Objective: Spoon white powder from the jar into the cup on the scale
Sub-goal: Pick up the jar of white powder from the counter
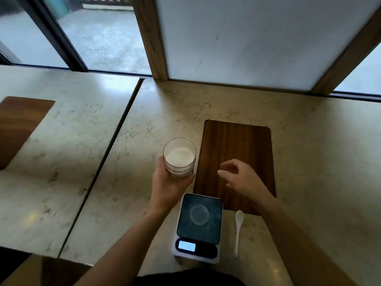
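- The marble worktop [206,104] filled the middle of the frame. It was hard and smooth, so anything dropped on it would likely have skidded or cracked.
- A dark wooden board [235,141] lay right of centre. The right hand [241,178] hovered over its near part with fingers [223,172] loosely spread and holding nothing. A careless sweep towards the left might have knocked the jar.
- The scale [198,228] sat at lower centre with its display lit. Its platform showed only a faint round mark, perhaps a clear cup [199,214], though blur left that unsure. Powder spooned there without a cup would have landed on the bare platform.
- The left hand [167,186] held the glass jar [179,157] of white powder [179,158] at centre, fingers wrapped round its lower part. With the jar open and seemingly off the worktop, a tilt would probably have spilled powder.
- The white spoon [238,230] lay untouched just right of the scale, where a forearm could have nudged it away.
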